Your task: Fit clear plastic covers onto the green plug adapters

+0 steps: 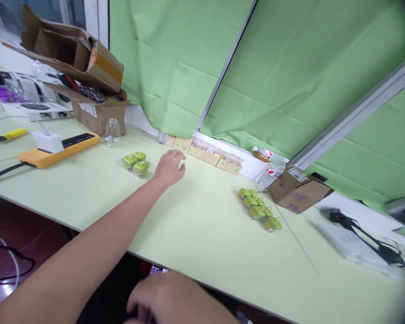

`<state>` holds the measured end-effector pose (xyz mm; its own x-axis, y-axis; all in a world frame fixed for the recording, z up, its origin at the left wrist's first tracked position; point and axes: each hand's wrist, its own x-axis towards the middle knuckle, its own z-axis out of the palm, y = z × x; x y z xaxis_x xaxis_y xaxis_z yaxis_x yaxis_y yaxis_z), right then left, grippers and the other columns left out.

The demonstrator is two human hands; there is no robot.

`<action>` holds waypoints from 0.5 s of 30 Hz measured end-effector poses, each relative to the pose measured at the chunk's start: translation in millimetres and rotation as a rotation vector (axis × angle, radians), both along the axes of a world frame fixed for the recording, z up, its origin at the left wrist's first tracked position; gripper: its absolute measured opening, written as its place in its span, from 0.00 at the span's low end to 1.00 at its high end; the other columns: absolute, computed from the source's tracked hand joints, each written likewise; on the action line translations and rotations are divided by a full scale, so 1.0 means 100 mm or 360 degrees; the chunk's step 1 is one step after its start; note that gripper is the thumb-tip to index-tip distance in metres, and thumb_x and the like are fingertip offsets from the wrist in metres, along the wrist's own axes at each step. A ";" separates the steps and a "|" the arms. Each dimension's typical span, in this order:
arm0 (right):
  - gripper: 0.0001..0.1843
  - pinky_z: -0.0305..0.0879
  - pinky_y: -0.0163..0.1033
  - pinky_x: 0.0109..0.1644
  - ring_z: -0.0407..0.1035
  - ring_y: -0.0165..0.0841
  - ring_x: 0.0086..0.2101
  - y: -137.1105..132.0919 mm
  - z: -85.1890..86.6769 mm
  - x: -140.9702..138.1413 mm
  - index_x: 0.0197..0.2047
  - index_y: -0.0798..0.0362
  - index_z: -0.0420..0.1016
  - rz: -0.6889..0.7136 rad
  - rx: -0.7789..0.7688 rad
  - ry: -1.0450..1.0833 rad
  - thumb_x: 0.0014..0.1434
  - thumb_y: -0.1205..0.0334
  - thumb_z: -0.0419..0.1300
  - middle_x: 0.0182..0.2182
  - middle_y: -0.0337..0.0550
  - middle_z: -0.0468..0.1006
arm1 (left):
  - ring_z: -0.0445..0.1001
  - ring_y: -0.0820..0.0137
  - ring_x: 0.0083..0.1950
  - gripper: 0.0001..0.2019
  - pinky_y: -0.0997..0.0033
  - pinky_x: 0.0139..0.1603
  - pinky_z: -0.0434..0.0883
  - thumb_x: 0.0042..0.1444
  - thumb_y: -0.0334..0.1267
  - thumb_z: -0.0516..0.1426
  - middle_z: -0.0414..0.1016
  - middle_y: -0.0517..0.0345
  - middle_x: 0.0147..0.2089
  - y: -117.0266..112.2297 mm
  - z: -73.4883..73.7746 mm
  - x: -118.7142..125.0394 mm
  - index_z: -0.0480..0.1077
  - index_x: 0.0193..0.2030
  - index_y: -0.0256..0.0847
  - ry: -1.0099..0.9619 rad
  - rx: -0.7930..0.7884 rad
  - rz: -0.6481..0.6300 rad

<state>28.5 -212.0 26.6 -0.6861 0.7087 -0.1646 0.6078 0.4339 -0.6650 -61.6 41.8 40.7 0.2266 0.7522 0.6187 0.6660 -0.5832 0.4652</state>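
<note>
Tan boxes (207,155), just beyond left fingers (177,154)

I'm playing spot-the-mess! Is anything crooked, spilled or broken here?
Yes! On the picture's left, an open cardboard box perches on another open box, sticking out past its left side. Its flap looks ragged, so the pile seems messy. I can't see any spills.

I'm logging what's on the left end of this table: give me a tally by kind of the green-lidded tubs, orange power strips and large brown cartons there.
Green-lidded tubs: 3
Orange power strip: 1
Large brown cartons: 2
Total: 6
</note>
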 end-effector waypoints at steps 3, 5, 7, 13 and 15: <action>0.15 0.60 0.30 0.34 0.68 0.26 0.28 0.47 0.56 0.19 0.38 0.51 0.76 -0.0379 0.0377 0.0185 0.64 0.51 0.54 0.28 0.36 0.76 | 0.58 0.50 0.63 0.17 0.48 0.61 0.59 0.56 0.37 0.54 0.63 0.43 0.62 0.08 0.12 -0.27 0.70 0.53 0.39 0.0135 -0.0085 0.0606; 0.15 0.58 0.30 0.32 0.65 0.26 0.26 0.89 0.69 0.39 0.36 0.52 0.75 -0.0693 0.0664 0.0337 0.64 0.52 0.53 0.26 0.36 0.74 | 0.58 0.47 0.61 0.18 0.45 0.57 0.62 0.55 0.37 0.54 0.64 0.38 0.60 0.12 0.14 -0.40 0.70 0.52 0.38 0.0267 -0.0268 0.0835; 0.17 0.55 0.31 0.30 0.60 0.26 0.24 1.28 0.60 0.60 0.33 0.53 0.73 -0.1058 0.0919 0.0453 0.63 0.50 0.53 0.22 0.34 0.69 | 0.60 0.46 0.59 0.18 0.46 0.53 0.64 0.53 0.36 0.55 0.65 0.36 0.57 0.15 0.13 -0.48 0.70 0.52 0.37 0.0373 -0.0418 0.0918; 0.18 0.52 0.33 0.30 0.55 0.27 0.22 1.73 0.02 1.08 0.28 0.53 0.70 -0.1493 0.1050 0.0345 0.62 0.49 0.51 0.19 0.33 0.65 | 0.66 0.51 0.55 0.19 0.59 0.50 0.68 0.49 0.30 0.55 0.70 0.39 0.51 0.17 0.14 -0.54 0.71 0.50 0.35 0.0639 -0.0685 0.0712; 0.18 0.52 0.33 0.29 0.55 0.27 0.22 1.69 -0.03 1.12 0.28 0.53 0.70 -0.1506 0.1045 0.0335 0.61 0.49 0.51 0.18 0.32 0.64 | 0.66 0.52 0.56 0.19 0.59 0.52 0.68 0.48 0.27 0.55 0.70 0.39 0.50 0.17 0.15 -0.54 0.72 0.49 0.35 0.0690 -0.0690 0.0680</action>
<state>140.1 -42.5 23.4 0.1907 0.8579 0.4770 0.7772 0.1649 -0.6073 -115.3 58.4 55.3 0.0160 0.9856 0.1686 0.9694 -0.0566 0.2388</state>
